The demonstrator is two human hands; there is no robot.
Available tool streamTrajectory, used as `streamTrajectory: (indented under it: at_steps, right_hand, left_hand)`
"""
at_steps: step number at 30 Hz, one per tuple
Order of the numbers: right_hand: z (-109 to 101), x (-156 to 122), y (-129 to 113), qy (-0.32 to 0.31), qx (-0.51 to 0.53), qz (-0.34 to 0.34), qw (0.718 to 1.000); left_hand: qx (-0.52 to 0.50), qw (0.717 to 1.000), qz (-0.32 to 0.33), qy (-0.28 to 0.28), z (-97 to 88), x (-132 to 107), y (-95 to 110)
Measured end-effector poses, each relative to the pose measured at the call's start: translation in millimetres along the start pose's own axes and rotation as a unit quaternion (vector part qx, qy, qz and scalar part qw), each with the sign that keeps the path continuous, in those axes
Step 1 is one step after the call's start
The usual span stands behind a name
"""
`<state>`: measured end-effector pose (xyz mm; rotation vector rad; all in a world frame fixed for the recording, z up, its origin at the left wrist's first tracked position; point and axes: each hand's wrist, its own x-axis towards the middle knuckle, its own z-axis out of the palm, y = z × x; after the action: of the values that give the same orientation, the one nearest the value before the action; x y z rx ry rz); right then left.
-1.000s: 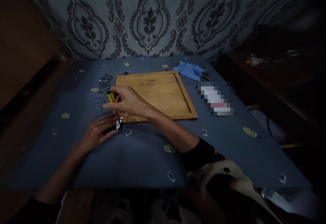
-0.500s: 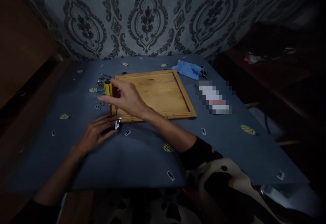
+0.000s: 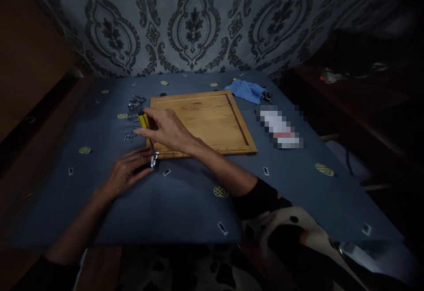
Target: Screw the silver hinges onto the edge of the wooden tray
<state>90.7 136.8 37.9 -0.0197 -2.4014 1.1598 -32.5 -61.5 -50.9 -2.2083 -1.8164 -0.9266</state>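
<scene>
My right hand (image 3: 167, 130) is closed round a screwdriver with a yellow and black handle (image 3: 143, 120), its shaft slanting down to the near left corner of a wooden panel (image 3: 202, 121). My left hand (image 3: 127, 171) lies on the blue cloth just below that corner, fingers pinching a small silver metal hook (image 3: 153, 160) against the panel's edge. The screwdriver's tip meets the hook.
A pile of silver metal hooks (image 3: 135, 103) and loose screws (image 3: 129, 136) lies left of the panel. A blue cloth rag (image 3: 247, 90) sits at the far right, a blurred white object (image 3: 280, 127) beside the panel. Dark furniture stands to the right.
The screwdriver handle has tipped back and forth in my right hand, ending a little lower and nearer. My left hand and the hook have stayed put.
</scene>
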Motion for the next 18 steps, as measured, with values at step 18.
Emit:
streamTrajectory:
  at_steps: [18]
  right_hand:
    - [-4.2,1.3,4.8,-0.049,0.073,-0.002,0.996]
  left_hand:
    - [-0.001,1.0,-0.005,-0.003,0.3,-2.0,-1.4]
